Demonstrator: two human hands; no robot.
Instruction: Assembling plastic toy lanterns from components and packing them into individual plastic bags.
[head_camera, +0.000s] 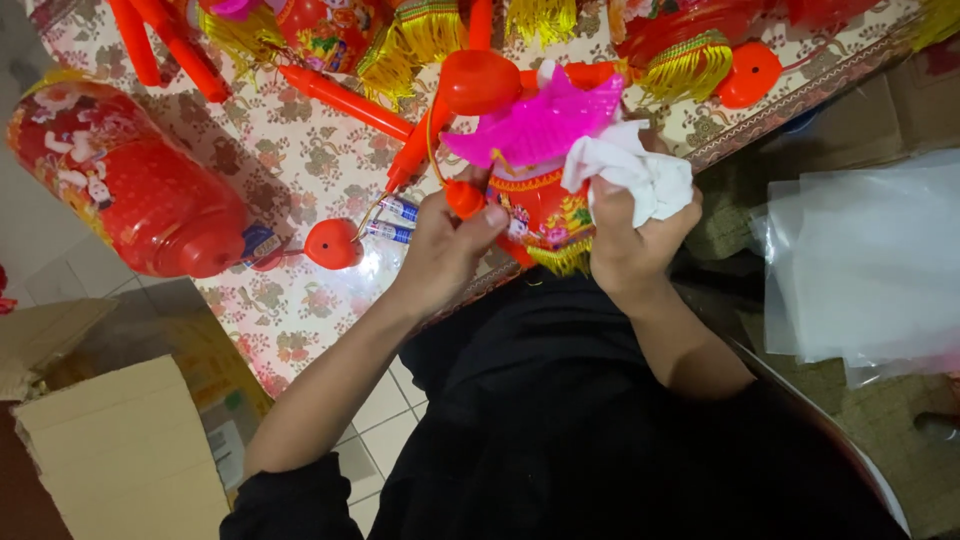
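Note:
My left hand grips a small red lantern toy with yellow fringe and a bright pink winged top, thumb on its orange knob. A crumpled white cloth is bunched in my right hand and pressed against the lantern's right side. An orange handle stick rises from the toy toward the table.
A floral-covered table carries a big red lantern, an orange cap with batteries, orange sticks and more fringed lanterns. An open cardboard box stands lower left. Clear plastic bags lie at right.

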